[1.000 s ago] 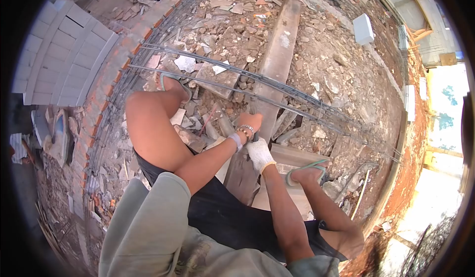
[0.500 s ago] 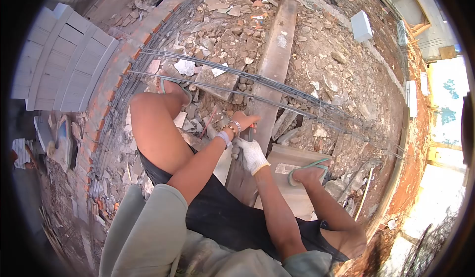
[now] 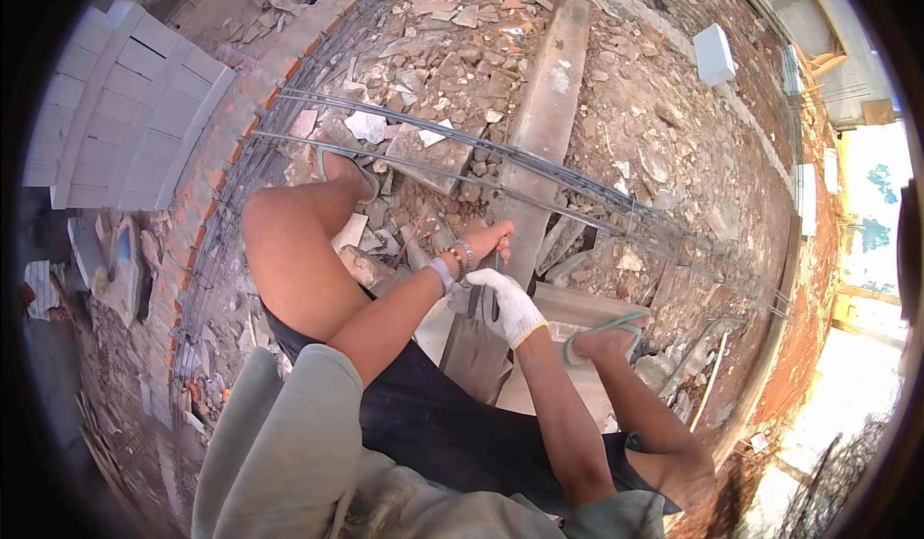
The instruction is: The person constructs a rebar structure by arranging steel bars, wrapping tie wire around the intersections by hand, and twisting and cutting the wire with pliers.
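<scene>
My bare left hand, with bracelets at the wrist, is closed above a long concrete beam. Small orange-red spots show at its fingertips; what it grips is mostly hidden. Just below and to its right, my right hand wears a white knit glove and curls around a dark, thin metal piece. More grey, narrow shapes show beside the glove, too small to make out. Both hands are close together over the near part of the beam, between my legs.
Long steel rebars cross the beam in front of my hands. Broken concrete and rubble cover the ground. A brick edge runs along the left, near stacked pale boards. A white block lies at the upper right.
Both hands have shifted slightly right. My gloved hand has turned, showing more of the dark metal piece at its fingers. My left hand has risen a little.
</scene>
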`<action>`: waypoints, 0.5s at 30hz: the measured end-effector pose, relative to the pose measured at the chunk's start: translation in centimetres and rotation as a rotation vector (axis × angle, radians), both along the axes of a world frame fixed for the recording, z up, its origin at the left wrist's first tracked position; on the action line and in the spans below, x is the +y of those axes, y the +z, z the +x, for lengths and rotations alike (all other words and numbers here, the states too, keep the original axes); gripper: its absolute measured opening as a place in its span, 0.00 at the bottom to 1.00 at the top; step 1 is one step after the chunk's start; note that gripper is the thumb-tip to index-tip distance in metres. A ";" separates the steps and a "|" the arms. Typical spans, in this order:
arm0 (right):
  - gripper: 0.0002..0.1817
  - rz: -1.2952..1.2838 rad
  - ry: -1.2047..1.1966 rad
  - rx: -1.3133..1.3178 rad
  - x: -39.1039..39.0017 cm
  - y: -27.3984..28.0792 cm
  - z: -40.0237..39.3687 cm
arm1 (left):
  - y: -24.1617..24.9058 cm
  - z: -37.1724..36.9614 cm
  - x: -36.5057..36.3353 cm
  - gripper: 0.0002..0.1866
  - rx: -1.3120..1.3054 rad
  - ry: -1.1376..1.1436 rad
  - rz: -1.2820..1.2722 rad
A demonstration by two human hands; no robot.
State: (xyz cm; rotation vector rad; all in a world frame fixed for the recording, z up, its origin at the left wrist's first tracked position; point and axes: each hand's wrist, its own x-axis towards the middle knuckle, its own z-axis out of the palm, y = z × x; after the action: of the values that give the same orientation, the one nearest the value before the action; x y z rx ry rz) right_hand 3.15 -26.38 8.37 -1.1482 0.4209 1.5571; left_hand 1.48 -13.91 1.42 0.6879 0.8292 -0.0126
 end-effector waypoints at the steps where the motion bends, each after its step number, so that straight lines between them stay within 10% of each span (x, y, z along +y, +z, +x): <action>1: 0.11 -0.018 0.061 -0.079 0.2 -0.1 -0.1 | -0.2 0.1 0.1 0.13 -0.017 -0.008 -0.013; 10: 0.16 -0.095 0.034 -0.088 1.2 -1.4 -1.1 | -1.1 0.0 0.3 0.13 -0.063 -0.048 -0.090; 15: 0.15 -0.044 -0.021 -0.093 0.6 -3.7 -2.1 | -9.5 -0.2 -0.4 0.14 -0.101 -0.170 -0.045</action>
State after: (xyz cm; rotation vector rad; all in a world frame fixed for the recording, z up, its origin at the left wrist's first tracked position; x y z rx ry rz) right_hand 1.07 -25.76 4.64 -1.2410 0.4055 1.4765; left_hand 1.28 -14.29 -8.11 0.7091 0.6703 -0.1483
